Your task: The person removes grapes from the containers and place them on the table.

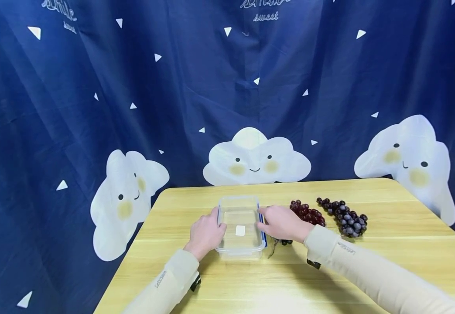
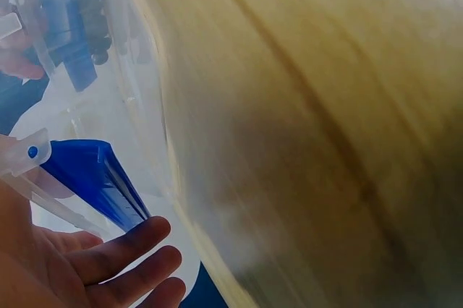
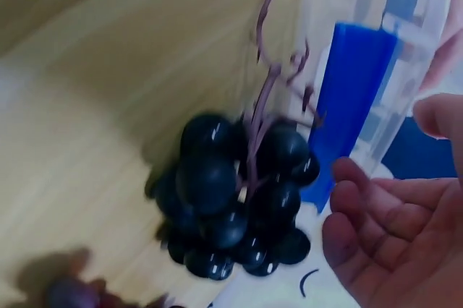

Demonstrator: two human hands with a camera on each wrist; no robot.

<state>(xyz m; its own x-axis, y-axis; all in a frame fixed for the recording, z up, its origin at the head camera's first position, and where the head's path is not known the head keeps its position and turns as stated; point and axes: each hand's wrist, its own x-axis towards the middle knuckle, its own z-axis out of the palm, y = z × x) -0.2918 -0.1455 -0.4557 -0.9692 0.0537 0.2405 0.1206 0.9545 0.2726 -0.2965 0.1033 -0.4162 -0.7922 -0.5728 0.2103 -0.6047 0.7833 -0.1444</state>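
A clear plastic food container (image 1: pixel 241 252) with a white square sticker on top stands between the two hands. My left hand (image 1: pixel 205 233) lies along its left side with the thumb over the top edge. In the left wrist view, one fingertip touches a blue side latch (image 2: pixel 90 178) that sticks out from the container. On the opposite side is my right hand (image 1: pixel 286 221), its thumb at the top edge. The right wrist view shows its fingers, slightly bent, at another blue latch (image 3: pixel 351 98). Dark grapes (image 3: pixel 239 192) on a bare stem lie beside that latch, partly under the right hand.
Behind the right wrist lies a bunch of red grapes (image 1: pixel 309 213). Farther right is a long bunch of black-purple grapes (image 1: pixel 349 220). Everything is on a light wooden table (image 1: pixel 400 257), with a blue cloud-patterned curtain (image 1: pixel 188 87) hanging behind it.
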